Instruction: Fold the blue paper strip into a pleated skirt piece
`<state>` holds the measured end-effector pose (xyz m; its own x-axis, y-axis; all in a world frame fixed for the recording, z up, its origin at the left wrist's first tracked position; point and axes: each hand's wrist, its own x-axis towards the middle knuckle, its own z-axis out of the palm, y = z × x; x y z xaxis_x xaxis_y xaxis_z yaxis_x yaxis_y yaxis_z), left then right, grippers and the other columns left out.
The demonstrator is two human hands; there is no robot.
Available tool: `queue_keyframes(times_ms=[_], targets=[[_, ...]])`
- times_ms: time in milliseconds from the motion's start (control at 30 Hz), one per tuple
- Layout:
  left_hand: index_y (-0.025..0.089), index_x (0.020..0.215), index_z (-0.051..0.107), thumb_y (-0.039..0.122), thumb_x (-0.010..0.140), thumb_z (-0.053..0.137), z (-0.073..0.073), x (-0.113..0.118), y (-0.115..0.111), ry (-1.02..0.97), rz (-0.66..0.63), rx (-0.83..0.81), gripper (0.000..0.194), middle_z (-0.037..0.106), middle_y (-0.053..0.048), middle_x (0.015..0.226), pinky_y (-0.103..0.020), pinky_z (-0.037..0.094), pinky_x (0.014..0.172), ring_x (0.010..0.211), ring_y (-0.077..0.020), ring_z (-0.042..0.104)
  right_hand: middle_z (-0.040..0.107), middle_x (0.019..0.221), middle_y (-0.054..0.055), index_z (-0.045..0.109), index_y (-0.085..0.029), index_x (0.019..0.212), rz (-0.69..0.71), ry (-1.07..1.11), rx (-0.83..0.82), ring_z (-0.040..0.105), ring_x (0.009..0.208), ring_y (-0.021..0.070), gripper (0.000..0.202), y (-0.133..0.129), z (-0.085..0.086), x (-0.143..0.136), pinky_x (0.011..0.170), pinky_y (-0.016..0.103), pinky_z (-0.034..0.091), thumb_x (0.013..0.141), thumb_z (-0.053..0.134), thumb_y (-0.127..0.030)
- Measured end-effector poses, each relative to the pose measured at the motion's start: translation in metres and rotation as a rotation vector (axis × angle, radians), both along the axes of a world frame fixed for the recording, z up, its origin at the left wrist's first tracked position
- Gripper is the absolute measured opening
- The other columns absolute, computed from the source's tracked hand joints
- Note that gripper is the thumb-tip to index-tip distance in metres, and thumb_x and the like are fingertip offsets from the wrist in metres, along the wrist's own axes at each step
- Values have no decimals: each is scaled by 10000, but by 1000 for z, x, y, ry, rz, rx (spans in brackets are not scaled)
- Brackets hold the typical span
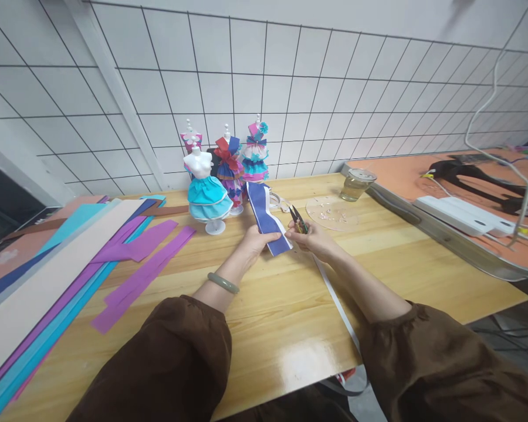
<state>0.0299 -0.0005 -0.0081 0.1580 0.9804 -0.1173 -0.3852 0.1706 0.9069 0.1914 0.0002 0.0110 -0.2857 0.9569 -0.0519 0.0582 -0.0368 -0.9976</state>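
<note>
A strip of dark blue crepe paper with a white band along its right edge is gripped by my left hand, thumb on top near its lower end. Close beside it, my right hand is closed around small dark-bladed snips, the blades pointing up and away. Its fingertips also meet the paper's white edge. Just beyond stands a white mini mannequin in a turquoise skirt, its top bare. Behind the paper lies a roll of white tape, partly hidden.
Long coloured paper strips cover the table's left side, with purple pieces nearby. Several dressed mini mannequins stand at the back. A clear dish of small bits and a glass of liquid sit right. A white ribbon runs over the front edge.
</note>
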Motion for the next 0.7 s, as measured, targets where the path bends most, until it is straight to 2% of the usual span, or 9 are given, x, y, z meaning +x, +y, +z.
queue_keyframes(times_ms=[200, 333, 500, 700], targets=[[111, 870, 612, 139, 619, 669, 2, 0, -2, -115, -28, -63, 259, 676, -100, 802, -374, 489, 737, 729, -205, 636, 532, 618, -47, 484, -184, 879, 22, 81, -32, 231, 338, 6, 341, -1, 2, -1, 343, 190, 139, 636, 657, -349], [105, 855, 603, 131, 677, 608, 2, -4, -1, -217, -54, -101, 180, 672, -88, 727, -315, 492, 667, 649, -176, 632, 572, 680, -21, 486, -182, 874, -22, 69, -26, 245, 354, 5, 376, -2, 2, -2, 348, 190, 150, 603, 683, -352], [79, 817, 601, 178, 730, 525, 1, -9, 0, -259, -183, -145, 152, 663, -120, 733, -258, 447, 500, 605, -178, 619, 518, 581, -49, 485, -177, 868, 10, 32, -22, 258, 363, 12, 415, -5, 3, -4, 359, 186, 159, 580, 715, -367], [61, 805, 612, 190, 737, 509, 0, -9, -1, -214, -208, -67, 179, 668, -155, 782, -253, 451, 506, 622, -183, 621, 456, 521, -77, 480, -176, 896, 30, 63, -46, 240, 350, 10, 406, -6, 4, -3, 357, 184, 143, 598, 702, -340]])
